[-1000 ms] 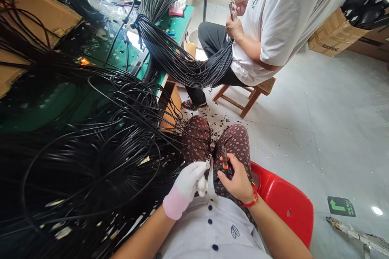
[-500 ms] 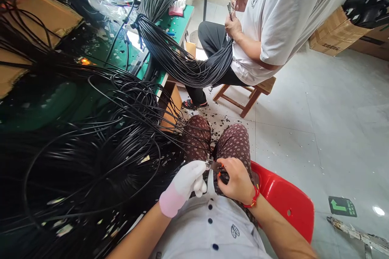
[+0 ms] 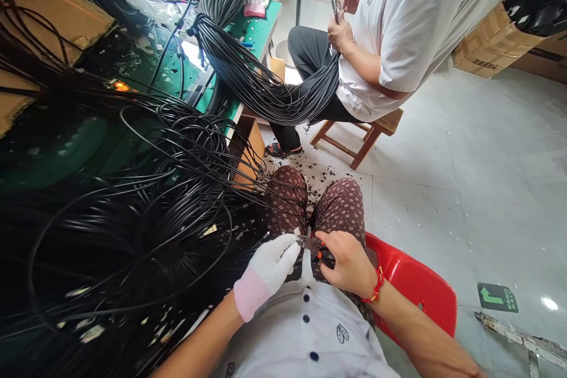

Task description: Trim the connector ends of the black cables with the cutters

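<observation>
Over my lap, my right hand (image 3: 348,260) is bare and closed round a pair of small pliers (image 3: 312,243) with dark metal jaws and orange-and-black handles. My left hand (image 3: 274,260) wears a white glove with a pink cuff. Its thumb and fingers pinch a small piece with a pale tip (image 3: 297,233), close against the plier jaws; its kind is too small to make out. A large tangle of thin black cables (image 3: 190,153) spreads to the left of my hands, and some strands reach across my left knee.
A person (image 3: 390,29) in white sits ahead on a wooden stool (image 3: 376,127), with a black cable bundle (image 3: 266,94) across the lap. The green-topped workbench (image 3: 266,23) stands at left. My red stool (image 3: 425,283) shows at right; cardboard cartons (image 3: 491,41) stand beyond.
My left hand has turned slightly, and its curled lower fingers show less. The pale tip of the pinched piece now stands up by the jaws. The pliers remain in my right hand.
</observation>
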A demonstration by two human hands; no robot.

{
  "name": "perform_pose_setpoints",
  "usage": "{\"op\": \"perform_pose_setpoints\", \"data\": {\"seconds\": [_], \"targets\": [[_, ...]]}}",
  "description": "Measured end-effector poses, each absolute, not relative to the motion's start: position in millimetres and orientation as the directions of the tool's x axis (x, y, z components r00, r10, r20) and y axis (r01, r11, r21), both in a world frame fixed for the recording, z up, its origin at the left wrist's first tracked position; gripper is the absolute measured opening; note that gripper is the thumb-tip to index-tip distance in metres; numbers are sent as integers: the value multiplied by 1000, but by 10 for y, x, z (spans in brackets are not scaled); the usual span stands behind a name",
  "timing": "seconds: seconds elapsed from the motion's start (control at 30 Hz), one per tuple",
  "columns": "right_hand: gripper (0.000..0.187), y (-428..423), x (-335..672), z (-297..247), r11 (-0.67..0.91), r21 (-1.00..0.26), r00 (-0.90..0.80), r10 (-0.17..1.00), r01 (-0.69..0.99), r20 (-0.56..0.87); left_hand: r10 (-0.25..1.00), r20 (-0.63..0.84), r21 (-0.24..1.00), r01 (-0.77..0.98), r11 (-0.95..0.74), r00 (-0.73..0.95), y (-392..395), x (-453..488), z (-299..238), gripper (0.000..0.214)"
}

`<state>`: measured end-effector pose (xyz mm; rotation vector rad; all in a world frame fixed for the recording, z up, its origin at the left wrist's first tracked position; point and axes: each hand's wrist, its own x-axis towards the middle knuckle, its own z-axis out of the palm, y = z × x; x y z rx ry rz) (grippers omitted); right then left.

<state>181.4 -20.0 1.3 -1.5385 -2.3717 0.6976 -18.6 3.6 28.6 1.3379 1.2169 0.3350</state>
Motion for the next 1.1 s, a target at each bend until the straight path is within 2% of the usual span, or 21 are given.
{"op": "perform_pose_setpoints", "data": {"seconds": [0.2, 0.53, 0.77, 0.83, 0.93, 1.0, 1.1], "targets": [[46, -188, 1842, 17, 350, -490, -445, 892, 798, -87, 804, -436, 831, 523, 188, 405, 69, -153, 357, 29], [42, -192, 1841, 26, 292, -532, -440, 881, 795, -173, 762, -486, 844, 456, 282, 428, 48, -197, 315, 29], [40, -219, 1831, 17, 239, -644, -434, 886, 727, -162, 766, -474, 863, 401, 307, 434, 58, -192, 318, 30], [34, -219, 1820, 37, 185, -709, -409, 899, 680, -158, 769, -485, 860, 388, 332, 416, 61, -180, 324, 30], [19, -197, 1808, 84, 5, -806, -247, 953, 592, -176, 798, -467, 860, 407, 308, 382, 62, -151, 322, 30], [13, -163, 1799, 120, -98, -863, -135, 973, 496, -188, 830, -408, 864, 453, 217, 380, 52, -129, 300, 29], [13, -96, 1757, 158, -174, -929, -141, 963, 328, -230, 881, -312, 818, 572, 60, 354, 14, -95, 225, 27]]}}
